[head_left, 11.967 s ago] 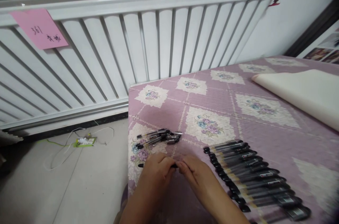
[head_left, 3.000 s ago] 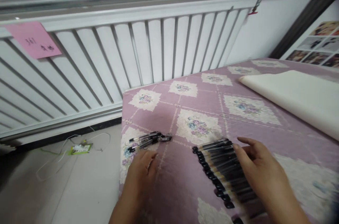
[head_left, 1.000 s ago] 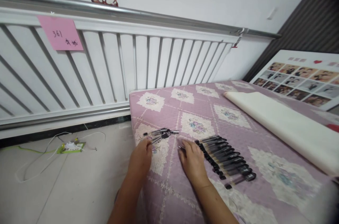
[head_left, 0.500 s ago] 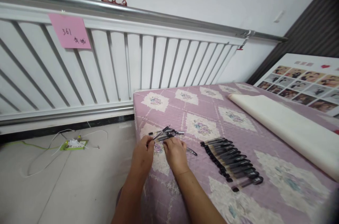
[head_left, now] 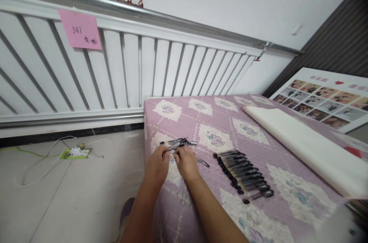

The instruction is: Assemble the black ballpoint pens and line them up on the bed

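Currently, with your left hand (head_left: 157, 165) seemingly pinched on a pen (head_left: 176, 145) and your right hand (head_left: 186, 161) curled, grip indiscernible, at the loose pens (head_left: 188, 143) near the bedspread (head_left: 227, 122) edge, lift one barrel cleanly without scattering the others.

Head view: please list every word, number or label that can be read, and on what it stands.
"361": handwritten on the pink note on the white radiator.
Second line of that note: blurred, unreadable.
Labels on the row of black pens: too small.
Marks on the photo board: too small.
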The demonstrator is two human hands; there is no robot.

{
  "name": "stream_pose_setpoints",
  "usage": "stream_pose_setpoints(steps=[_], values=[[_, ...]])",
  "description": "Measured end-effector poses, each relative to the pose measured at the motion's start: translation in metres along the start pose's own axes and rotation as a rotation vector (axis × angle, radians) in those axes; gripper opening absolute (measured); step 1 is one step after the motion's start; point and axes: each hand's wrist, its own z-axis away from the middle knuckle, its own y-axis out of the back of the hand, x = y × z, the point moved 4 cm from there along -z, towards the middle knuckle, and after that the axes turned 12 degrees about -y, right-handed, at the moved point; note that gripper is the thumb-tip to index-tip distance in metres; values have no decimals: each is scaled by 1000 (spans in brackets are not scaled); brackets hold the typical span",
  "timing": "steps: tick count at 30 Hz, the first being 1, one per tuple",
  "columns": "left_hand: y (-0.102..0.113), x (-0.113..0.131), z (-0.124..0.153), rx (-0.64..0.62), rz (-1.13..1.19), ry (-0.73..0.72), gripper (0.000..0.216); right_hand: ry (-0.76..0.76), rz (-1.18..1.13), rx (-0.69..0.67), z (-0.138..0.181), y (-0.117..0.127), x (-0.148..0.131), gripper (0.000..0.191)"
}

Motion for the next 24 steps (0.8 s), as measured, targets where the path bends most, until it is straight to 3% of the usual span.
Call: stream_pose_setpoints(steps=[8,12,16,20,24], values=[[-20,8,-4,-50,-16,-39,13,10,-303,-39,5,4,4,12],[-28,6,-5,-68,-28,-45,14,-60,-515,-36,18,12,18,11],[-36,8,-3,-98,-1,-63,14,-214,-728,-16,35,26,48,19],[-44,12,0,-196,3,-118,15,-628,-1405,-64,51,35,89,22],[-53,10,3,-261,22,-161,16,-775,-1639,-106,62,45,108,26]])
